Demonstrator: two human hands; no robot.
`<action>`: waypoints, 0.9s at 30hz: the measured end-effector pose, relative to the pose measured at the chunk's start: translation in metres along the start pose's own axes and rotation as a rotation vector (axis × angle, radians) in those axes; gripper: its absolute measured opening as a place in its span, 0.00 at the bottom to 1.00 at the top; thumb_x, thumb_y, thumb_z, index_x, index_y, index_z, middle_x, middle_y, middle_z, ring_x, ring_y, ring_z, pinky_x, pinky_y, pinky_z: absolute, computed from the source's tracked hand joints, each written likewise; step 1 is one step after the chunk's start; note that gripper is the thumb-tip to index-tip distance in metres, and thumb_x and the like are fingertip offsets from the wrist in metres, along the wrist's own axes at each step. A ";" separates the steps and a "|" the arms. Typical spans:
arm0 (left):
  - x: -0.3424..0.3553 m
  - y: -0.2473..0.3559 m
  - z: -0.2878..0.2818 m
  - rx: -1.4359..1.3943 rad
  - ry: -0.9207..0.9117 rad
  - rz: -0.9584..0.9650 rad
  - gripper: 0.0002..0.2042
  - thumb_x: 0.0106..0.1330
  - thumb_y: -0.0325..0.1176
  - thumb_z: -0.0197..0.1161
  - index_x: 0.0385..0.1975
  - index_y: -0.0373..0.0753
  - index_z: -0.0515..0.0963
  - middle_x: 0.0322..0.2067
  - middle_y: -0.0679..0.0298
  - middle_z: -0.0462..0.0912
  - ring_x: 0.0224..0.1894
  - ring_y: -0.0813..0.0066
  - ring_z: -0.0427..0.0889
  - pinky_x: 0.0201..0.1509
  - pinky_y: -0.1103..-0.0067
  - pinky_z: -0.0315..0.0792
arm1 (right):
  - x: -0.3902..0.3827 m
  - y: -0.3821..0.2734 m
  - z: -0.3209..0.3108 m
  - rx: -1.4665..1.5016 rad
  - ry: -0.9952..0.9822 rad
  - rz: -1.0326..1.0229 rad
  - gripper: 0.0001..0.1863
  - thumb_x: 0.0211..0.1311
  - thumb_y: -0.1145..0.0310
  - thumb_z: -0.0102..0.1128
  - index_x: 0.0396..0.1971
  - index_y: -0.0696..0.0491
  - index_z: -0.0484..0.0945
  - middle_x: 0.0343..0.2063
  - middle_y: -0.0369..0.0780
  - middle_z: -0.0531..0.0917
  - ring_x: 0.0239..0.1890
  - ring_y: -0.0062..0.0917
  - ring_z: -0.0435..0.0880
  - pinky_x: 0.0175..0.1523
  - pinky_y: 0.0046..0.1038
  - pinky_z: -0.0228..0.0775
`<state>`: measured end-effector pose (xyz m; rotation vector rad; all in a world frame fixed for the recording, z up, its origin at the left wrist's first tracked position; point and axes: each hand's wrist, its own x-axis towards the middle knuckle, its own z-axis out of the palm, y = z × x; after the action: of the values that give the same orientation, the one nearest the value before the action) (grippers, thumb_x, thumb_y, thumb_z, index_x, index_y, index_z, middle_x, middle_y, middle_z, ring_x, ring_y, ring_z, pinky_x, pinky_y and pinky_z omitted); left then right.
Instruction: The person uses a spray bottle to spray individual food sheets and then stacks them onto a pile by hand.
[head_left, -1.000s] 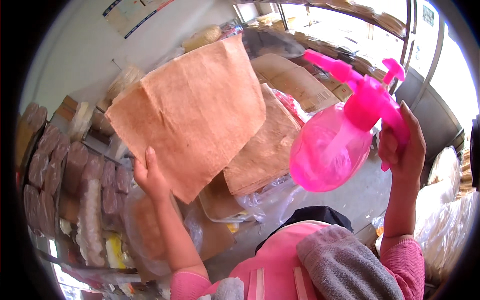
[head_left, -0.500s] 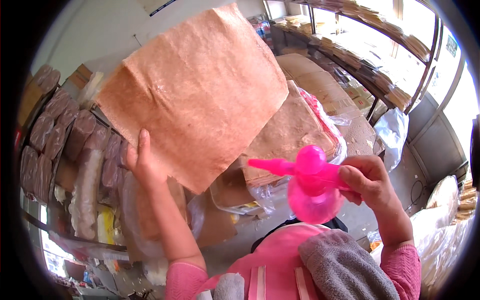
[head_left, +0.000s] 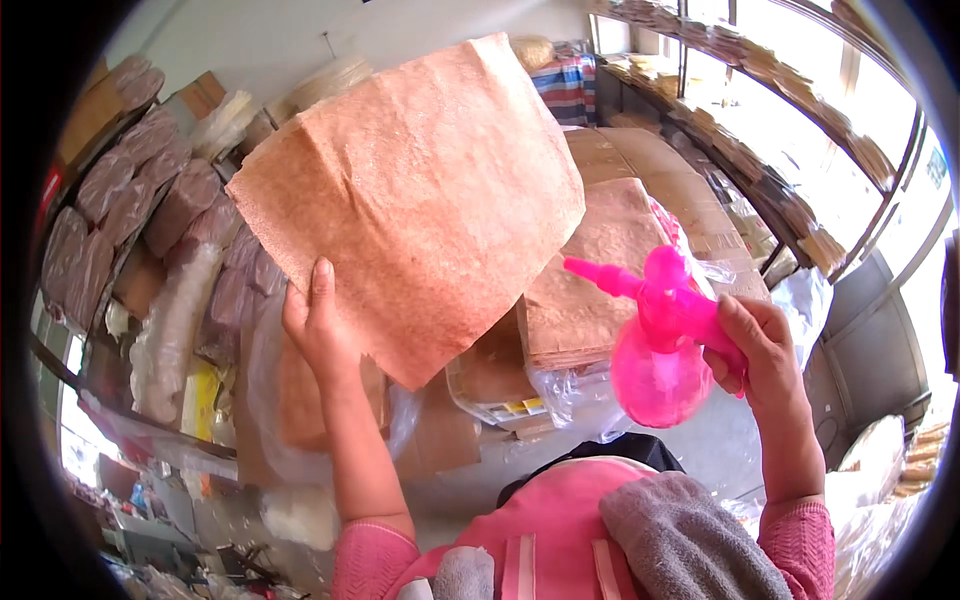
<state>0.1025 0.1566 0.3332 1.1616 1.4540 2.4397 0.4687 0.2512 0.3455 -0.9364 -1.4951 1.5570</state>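
My left hand (head_left: 325,325) grips a large tan, leathery-looking square sheet (head_left: 420,200) by its lower left edge, thumb in front and the other fingers behind it. The sheet is tilted up, and wet-looking shiny patches show on its surface. In my right hand (head_left: 755,345) is a bright pink spray bottle (head_left: 662,375), held by its trigger head. Its long nozzle points left, toward the lower right edge of the sheet and apart from it. Beyond the bottle lies a stack of similar tan sheets (head_left: 590,270) on plastic wrapping.
Wrapped brown bundles (head_left: 110,190) crowd a rack on the left. Cardboard (head_left: 690,190) lies behind the stack. Shelves with flat sheets (head_left: 760,140) line the window side. Another tan stack in plastic (head_left: 315,405) is below my left hand. A grey towel (head_left: 690,535) hangs over my front.
The spray bottle has shifted right and slightly up, and the sheet sits a little further right. The whole view has tilted too. Both hands keep their hold.
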 end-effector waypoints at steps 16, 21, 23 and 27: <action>0.004 -0.003 -0.123 -0.116 0.216 -0.076 0.18 0.60 0.29 0.60 0.48 0.27 0.70 0.45 0.57 0.74 0.46 0.70 0.73 0.49 0.76 0.68 | 0.012 -0.018 0.084 -0.079 -0.348 -0.310 0.22 0.63 0.53 0.51 0.23 0.60 0.75 0.11 0.35 0.71 0.09 0.14 0.65 0.13 0.16 0.51; 0.006 -0.034 -0.166 -0.004 0.483 -0.103 0.15 0.60 0.28 0.60 0.44 0.27 0.72 0.41 0.60 0.76 0.42 0.74 0.74 0.49 0.79 0.67 | 0.027 -0.004 0.116 -0.032 -0.302 0.065 0.21 0.63 0.53 0.49 0.20 0.56 0.74 0.12 0.35 0.73 0.09 0.15 0.66 0.13 0.16 0.50; 0.007 -0.056 -0.197 -0.061 0.560 -0.113 0.15 0.61 0.27 0.59 0.45 0.27 0.71 0.41 0.59 0.76 0.43 0.73 0.74 0.50 0.78 0.67 | 0.022 0.011 0.116 0.117 -0.064 0.190 0.22 0.64 0.52 0.46 0.21 0.55 0.73 0.12 0.36 0.73 0.08 0.16 0.65 0.11 0.16 0.49; 0.000 -0.122 -0.294 -0.104 0.712 -0.210 0.19 0.60 0.28 0.59 0.50 0.27 0.68 0.47 0.55 0.73 0.48 0.65 0.73 0.52 0.71 0.69 | 0.001 0.008 0.083 0.149 -0.096 0.020 0.27 0.65 0.47 0.37 0.29 0.57 0.74 0.10 0.37 0.71 0.04 0.19 0.62 0.08 0.19 0.50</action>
<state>-0.1209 0.0110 0.1597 0.0807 1.4466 2.8548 0.3933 0.2161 0.3405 -0.8041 -1.4162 1.7235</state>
